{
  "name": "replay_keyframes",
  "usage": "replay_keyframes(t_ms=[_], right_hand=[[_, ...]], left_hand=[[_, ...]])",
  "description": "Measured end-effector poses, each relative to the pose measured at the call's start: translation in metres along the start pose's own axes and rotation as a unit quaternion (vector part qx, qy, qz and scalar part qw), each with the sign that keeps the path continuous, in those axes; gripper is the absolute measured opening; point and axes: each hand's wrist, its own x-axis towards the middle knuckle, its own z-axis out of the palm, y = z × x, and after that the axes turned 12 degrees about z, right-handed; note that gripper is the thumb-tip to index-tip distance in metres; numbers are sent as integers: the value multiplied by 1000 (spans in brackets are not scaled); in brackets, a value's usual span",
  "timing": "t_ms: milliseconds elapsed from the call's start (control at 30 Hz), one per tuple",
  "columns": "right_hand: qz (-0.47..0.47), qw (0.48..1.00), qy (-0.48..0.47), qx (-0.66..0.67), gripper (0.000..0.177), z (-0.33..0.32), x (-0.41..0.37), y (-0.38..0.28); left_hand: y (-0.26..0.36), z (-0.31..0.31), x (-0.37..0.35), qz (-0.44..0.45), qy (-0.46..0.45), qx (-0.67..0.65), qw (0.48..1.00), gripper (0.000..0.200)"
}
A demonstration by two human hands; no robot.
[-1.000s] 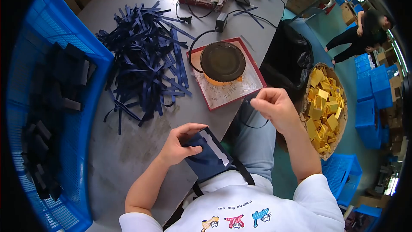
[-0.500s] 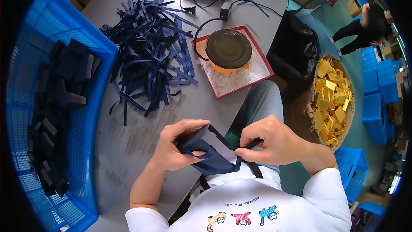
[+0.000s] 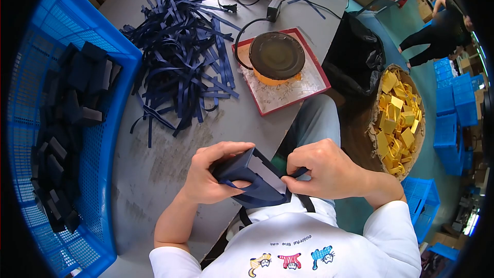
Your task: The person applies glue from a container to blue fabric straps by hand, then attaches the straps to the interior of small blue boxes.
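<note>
My left hand is wrapped round a dark blue box with a white inside, held over my lap at the table's edge. A blue ribbon loops from the box under my left thumb. Pinched between the thumb and fingers of my right hand, at the box's right side, is a dark blue ribbon end. A large pile of blue ribbons lies on the grey table beyond my left hand.
A round hot pot stands in a red-rimmed tray. At the left, a blue crate holds dark boxes. A black-lined bin and a sack of yellow pieces are right. Another person stands far right.
Both hands keep almost the same hold on the box and ribbon. The box is tilted slightly differently, and the view has shifted a little.
</note>
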Motion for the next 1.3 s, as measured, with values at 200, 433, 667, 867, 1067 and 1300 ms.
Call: replay_keyframes(t_ms=[200, 433, 667, 867, 1067, 1300], right_hand=[[22, 994, 27, -100, 16, 2, 2, 10], [46, 934, 225, 273, 10, 2, -19, 51], [219, 764, 66, 603, 19, 51, -2, 58], [119, 707, 224, 661, 14, 7, 9, 77], [91, 674, 354, 642, 13, -16, 22, 91], [112, 723, 205, 650, 17, -17, 42, 95]], left_hand=[[-4, 5, 2, -14, -1, 50, 999, 52], [-15, -1, -1, -57, 64, -40, 995, 61], [-24, 9, -2, -98, 50, -26, 994, 58], [-44, 7, -2, -143, 85, -5, 986, 52], [-58, 4, -4, -171, 74, 5, 983, 51], [-59, 5, -2, -174, 60, 18, 983, 51]])
